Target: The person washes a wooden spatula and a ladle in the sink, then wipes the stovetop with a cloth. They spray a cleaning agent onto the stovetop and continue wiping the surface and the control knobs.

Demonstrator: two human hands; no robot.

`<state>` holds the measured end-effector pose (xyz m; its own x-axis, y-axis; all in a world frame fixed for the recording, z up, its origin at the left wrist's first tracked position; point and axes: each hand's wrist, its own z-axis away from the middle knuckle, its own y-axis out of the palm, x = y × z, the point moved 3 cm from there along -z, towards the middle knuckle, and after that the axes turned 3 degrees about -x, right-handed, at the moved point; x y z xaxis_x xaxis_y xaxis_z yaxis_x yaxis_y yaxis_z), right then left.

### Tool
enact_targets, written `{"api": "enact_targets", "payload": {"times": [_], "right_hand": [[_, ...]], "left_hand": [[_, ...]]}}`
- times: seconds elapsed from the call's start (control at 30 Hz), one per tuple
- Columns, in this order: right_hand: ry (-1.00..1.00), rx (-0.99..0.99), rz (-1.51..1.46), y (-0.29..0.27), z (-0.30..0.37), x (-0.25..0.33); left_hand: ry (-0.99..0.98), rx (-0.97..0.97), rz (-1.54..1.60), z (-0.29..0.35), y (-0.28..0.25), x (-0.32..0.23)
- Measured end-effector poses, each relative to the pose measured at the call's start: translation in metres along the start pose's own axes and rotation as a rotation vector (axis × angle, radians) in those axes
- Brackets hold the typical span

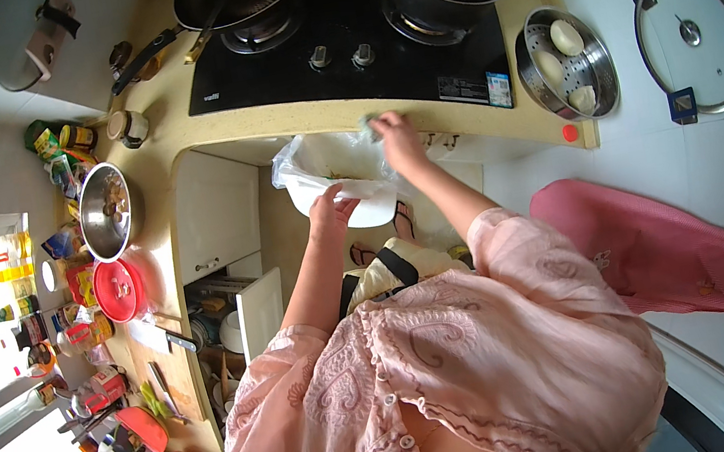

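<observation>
The left hand point(335, 208) holds a white plastic bin point(372, 212), eight o'clock from the stretched-out right hand point(399, 138) pinching a small grey-green wad point(370, 128).

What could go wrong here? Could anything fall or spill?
Maybe two things. The left hand is at the rim of the white bin, so a careless tug could tip it and spill what's inside. And the black-handled knife seems to poke past the edge of the counter, so someone brushing by might knock it down.
</observation>
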<state>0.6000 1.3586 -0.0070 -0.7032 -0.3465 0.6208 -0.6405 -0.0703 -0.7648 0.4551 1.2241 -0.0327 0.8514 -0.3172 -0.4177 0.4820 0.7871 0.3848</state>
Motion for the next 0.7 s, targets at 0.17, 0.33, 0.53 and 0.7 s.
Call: {"api": "enact_targets", "payload": {"times": [0.17,0.33,0.53,0.7], "right_hand": [[-0.143,0.04,-0.165,0.015,-0.002,0.046],[-0.076,-0.233,0.123,-0.036,-0.033,0.008],[-0.067,-0.06,0.112,0.021,-0.008,0.017],[-0.159,0.05,-0.04,0.028,-0.021,0.058]], "left_hand": [[0.024,0.042,-0.031,-0.003,-0.011,-0.012],[0.006,0.011,0.061,-0.004,-0.027,-0.018],[0.032,0.044,0.037,0.01,-0.027,-0.03],[0.08,0.009,0.019,0.006,-0.034,-0.035]]}}
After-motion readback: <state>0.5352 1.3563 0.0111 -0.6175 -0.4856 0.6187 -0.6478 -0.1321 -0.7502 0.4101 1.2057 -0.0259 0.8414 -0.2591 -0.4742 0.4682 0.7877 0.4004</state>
